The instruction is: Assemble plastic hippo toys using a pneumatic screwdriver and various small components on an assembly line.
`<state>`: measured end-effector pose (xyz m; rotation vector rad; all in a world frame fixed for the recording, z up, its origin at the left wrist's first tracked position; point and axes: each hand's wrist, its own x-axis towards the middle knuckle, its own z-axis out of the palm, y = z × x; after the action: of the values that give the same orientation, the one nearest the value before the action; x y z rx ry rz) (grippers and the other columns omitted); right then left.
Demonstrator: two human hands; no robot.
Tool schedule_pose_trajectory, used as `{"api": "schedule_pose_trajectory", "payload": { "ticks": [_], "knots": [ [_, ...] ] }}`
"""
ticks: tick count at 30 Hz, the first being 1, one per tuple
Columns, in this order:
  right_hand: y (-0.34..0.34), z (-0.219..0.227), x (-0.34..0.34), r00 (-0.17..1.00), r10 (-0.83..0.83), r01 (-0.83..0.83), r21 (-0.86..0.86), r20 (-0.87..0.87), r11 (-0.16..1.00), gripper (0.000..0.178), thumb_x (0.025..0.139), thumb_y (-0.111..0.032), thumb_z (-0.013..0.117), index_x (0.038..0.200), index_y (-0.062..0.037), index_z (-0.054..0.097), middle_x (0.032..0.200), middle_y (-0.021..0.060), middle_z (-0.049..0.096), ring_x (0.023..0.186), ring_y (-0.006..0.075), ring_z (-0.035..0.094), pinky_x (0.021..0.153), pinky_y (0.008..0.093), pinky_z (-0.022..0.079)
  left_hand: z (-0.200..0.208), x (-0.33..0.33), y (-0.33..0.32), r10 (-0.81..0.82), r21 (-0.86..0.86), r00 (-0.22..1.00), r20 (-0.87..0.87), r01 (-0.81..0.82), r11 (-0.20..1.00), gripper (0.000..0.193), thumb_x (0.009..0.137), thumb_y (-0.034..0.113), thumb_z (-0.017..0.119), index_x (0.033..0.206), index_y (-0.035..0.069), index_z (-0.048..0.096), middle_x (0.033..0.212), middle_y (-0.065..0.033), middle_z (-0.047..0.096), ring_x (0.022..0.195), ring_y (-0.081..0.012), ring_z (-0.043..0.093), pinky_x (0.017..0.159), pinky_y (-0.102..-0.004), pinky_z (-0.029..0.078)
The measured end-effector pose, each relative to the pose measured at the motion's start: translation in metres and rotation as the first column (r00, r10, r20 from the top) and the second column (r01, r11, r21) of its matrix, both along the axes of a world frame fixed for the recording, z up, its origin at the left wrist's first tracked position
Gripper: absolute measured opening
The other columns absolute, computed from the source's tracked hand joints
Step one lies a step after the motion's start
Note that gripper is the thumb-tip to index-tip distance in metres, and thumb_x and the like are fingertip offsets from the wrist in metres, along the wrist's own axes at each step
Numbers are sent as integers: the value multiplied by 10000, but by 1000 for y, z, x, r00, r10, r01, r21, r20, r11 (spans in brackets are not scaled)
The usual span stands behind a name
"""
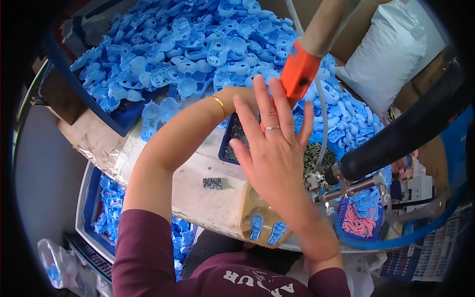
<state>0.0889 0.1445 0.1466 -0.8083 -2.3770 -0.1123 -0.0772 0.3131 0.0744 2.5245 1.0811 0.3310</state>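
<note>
My right hand (274,143) is raised over the bench with its fingers spread, a ring on one of them and nothing in its grasp. Behind it, my left hand is mostly hidden; the left wrist (217,104) with a gold bracelet reaches across to the right. An orange block-shaped tool (301,69) on a thick tube hangs down right by the fingertips. Below my right hand sits a tan fixture (247,210) at the bench's near edge, holding two blue sole-shaped plastic parts (256,226). A small dark block (213,183) lies left of it.
Blue moulded parts (188,54) are heaped at the back. A dark tray (228,153) of small grey pieces stands mid-bench. On the right are a black hose (396,143), a metal clamp arm (351,190) and a basket of pink parts (358,222). A white sack (383,57) leans behind.
</note>
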Motion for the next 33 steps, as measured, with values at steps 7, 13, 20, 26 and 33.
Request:
{"api": "schedule_pose_trajectory", "payload": {
  "ticks": [7,13,20,26,33],
  "knots": [
    [9,-4,19,944,-323,317,94,64,944,565,819,-321,773,1349,-175,642,1654,149,298,1545,405,161,1177,669,51,-25,-41,30,103,67,994,-38,-100,993,589,809,192,744,1379,136,611,1203,-161,711,1139,-350,666,954,-430,533],
    [32,-10,41,944,-322,312,114,77,943,541,812,-273,792,1317,-135,659,1633,164,325,1539,417,170,1184,682,104,24,-117,-16,428,315,903,49,-420,851,611,779,93,696,1380,130,593,1245,-140,684,1149,-324,649,995,-432,506],
    [41,-4,54,945,-314,301,133,96,944,565,804,-231,799,1338,-136,640,1630,54,362,1539,423,158,1194,671,107,32,-204,-71,562,-17,787,-253,-584,811,716,760,63,682,1448,220,561,1481,-131,554,1407,-339,473,1172,-492,364],
    [36,-1,61,913,-374,355,136,162,925,583,822,-230,790,1370,-137,616,1643,65,335,1541,434,138,1205,648,115,46,-101,-56,508,311,589,-629,-408,858,1047,677,180,860,1590,236,352,1668,-107,285,1573,-360,112,1185,-726,-44],
    [29,5,72,899,-385,368,119,208,922,546,825,-196,783,1344,-115,636,1641,74,341,1525,447,162,1209,618,147,-24,29,39,468,344,798,-380,-348,872,1179,652,408,906,1621,288,246,1690,-104,218,1544,-457,140,1162,-778,75]
  ]
}}
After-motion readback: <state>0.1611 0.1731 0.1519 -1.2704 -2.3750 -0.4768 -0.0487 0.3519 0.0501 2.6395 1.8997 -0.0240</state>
